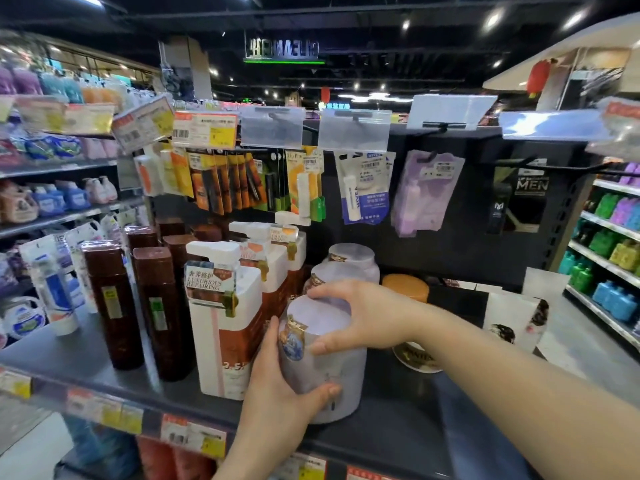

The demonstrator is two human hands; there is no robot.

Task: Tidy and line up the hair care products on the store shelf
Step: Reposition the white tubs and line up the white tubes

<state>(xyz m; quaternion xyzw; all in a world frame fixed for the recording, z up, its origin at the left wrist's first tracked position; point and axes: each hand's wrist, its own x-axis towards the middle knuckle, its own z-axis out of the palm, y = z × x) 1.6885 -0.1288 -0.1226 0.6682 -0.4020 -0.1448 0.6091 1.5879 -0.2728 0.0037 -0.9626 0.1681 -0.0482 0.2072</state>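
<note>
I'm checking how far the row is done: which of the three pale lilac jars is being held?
The frontmost lilac jar, nearest the shelf edge; left hand and right hand grip it. The two jars behind stand untouched.

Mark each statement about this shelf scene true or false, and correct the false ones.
1. Both hands hold the front lavender jar. True.
2. The left hand has its grip on a brown bottle. False: it holds the jar's lower side.
3. Two more lavender jars stand behind the front one. True.
4. The white pump bottles stand right of the jar. False: left.
5. The right hand rests open on the shelf. False: it holds the jar's top.
</note>
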